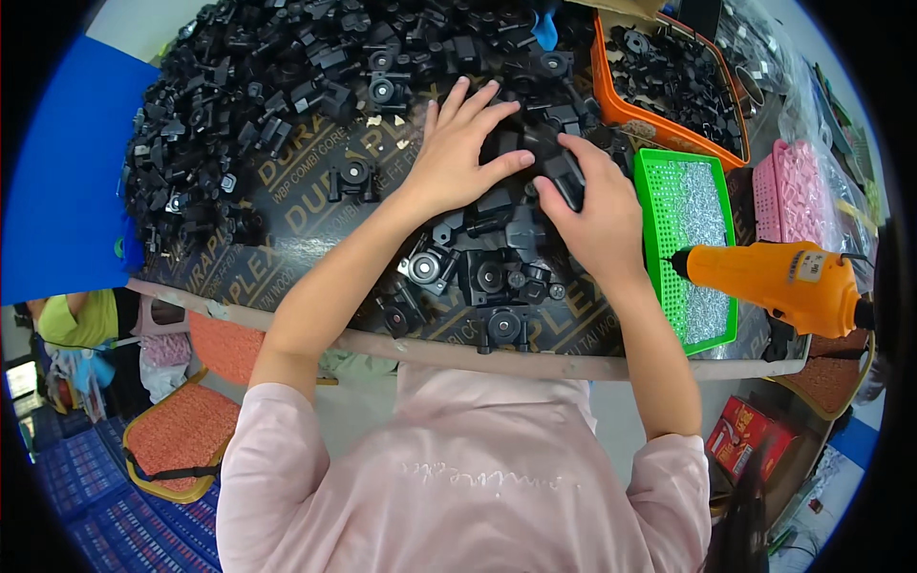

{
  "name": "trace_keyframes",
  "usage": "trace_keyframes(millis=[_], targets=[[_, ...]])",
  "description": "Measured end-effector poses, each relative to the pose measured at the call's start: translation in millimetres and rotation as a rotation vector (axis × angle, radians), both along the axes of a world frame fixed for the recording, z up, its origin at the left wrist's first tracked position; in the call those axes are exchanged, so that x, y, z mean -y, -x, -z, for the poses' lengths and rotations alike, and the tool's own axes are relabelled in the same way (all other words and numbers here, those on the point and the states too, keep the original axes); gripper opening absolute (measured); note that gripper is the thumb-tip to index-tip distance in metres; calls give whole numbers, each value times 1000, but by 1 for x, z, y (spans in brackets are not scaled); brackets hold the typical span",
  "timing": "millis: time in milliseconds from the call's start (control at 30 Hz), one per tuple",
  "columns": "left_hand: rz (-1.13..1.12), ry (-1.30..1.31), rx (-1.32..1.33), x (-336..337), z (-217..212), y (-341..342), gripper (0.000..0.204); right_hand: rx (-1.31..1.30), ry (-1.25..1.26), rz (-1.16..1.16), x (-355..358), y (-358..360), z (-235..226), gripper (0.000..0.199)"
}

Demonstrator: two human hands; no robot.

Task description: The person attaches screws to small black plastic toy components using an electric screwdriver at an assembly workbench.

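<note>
Left hand (465, 153) lies spread over the dark table (310, 253); right hand (608, 210) pinches a blurred black part (565, 175) between thumb and fingers, just beside it — a sound grip, probably, is on the solid body; nearby loose parts (490, 277) best stay clear.

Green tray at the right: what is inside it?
Inside the green tray lie many small silvery pieces, too small to identify. The orange power tool hides some of them; whatever lies beneath the top layer is covered.

Assembly workshop: bench (306, 215) heaped with black parts (258, 76), orange power tool (774, 282), green tray (669, 205) (silvery hardware (702, 196) inside).
</note>
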State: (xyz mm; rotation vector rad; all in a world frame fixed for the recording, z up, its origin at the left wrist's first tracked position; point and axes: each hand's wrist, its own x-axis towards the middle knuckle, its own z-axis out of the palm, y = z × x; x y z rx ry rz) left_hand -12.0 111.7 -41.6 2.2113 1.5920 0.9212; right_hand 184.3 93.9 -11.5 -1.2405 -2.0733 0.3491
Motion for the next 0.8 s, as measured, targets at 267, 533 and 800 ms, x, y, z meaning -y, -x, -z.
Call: trace_keyframes(millis=[267,533,800], targets=[[159,100,-8,63,-60,13,51,-748,420,-171,60,-51,-8,51],[171,270,-204,141,-47,2,59,-730,925,-163,97,-73,2,25],[109,232,-193,146,-49,-16,57,230,250,-218,88,-69,-10,32]])
